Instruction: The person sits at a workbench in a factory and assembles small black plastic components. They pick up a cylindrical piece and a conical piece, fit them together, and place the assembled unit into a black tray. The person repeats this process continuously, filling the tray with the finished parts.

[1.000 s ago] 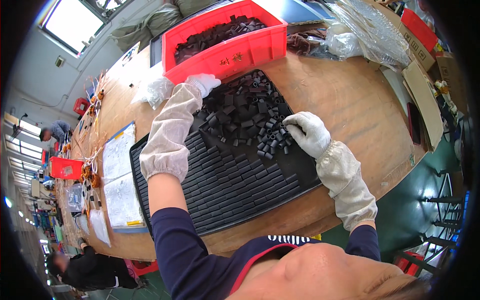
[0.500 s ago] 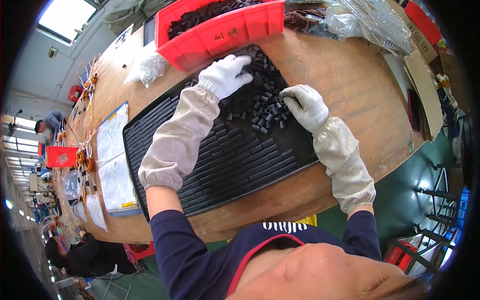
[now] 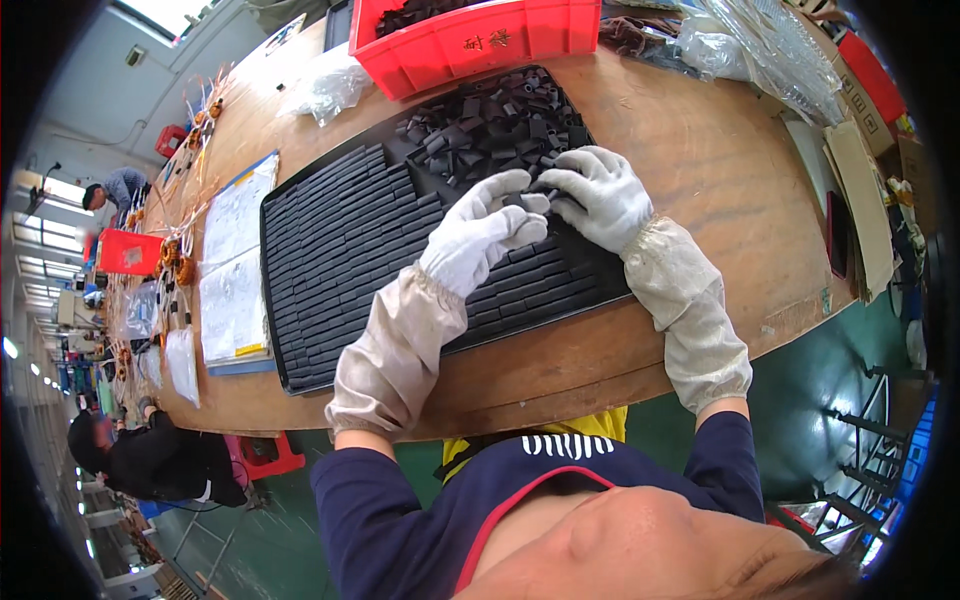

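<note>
Both my hands wear white gloves and meet over the right part of a black tray (image 3: 425, 172). Between the thumb and fingers of my left hand (image 3: 480, 230) is a short black tube (image 3: 514, 200). My right hand (image 3: 605, 200) is closed just beside it, fingertips pinched on a small black piece that they partly cover. Rows of black tubes (image 3: 340, 250) lie side by side over the left and front of the tray. Behind my hands, a loose heap of black tubes (image 3: 490, 120) fills the tray's far right part.
A red bin (image 3: 480, 45) of black pieces stands behind the tray. Paper sheets (image 3: 235, 270) lie to the left, with a clear plastic bag (image 3: 330, 85) farther back. Plastic wrap (image 3: 760, 50) and cardboard (image 3: 860, 200) are at the right. Other people are at the far left.
My left hand has come back from the heap toward me and now meets my right hand. The right hand has moved slightly left. The view has shifted, showing more of the rows and the heap.
</note>
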`<state>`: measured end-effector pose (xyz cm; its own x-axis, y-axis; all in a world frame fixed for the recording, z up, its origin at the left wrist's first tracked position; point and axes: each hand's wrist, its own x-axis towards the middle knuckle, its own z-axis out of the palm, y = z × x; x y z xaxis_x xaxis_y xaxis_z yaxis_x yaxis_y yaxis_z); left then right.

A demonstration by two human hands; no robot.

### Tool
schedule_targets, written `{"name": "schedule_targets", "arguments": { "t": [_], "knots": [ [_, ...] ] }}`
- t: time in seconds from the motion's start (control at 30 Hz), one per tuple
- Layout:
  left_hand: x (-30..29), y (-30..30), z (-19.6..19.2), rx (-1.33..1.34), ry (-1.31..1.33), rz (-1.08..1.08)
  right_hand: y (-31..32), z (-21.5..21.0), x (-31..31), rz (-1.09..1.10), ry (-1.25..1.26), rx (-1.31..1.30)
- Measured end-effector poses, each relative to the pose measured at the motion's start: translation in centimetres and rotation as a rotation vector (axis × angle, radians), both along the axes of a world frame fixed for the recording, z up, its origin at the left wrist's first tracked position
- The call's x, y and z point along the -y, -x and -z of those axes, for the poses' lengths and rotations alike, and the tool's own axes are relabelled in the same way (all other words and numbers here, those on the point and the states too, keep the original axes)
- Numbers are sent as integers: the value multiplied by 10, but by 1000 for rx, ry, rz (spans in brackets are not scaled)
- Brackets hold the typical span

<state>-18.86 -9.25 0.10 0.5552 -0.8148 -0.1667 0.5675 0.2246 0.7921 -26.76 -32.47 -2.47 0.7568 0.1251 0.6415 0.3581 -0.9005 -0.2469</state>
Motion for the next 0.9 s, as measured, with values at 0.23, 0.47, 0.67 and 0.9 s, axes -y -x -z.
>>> {"name": "schedule_targets", "arguments": {
  "t": [0.23, 0.47, 0.67, 0.9],
  "knots": [
    [6, 12, 8, 174, -53, -43, -4, 7, -7, -21, 117, 81],
    [-7, 10, 2, 235, -210, -43, 11, -5, -30, -109, -422, 90],
    [-7, 17, 1, 137, -166, 124, 20, -14, -32, -269, -301, 70],
    [-5, 20, 3, 609, -360, 23, 17, -11, -26, -230, -228, 135]
  ]
}}
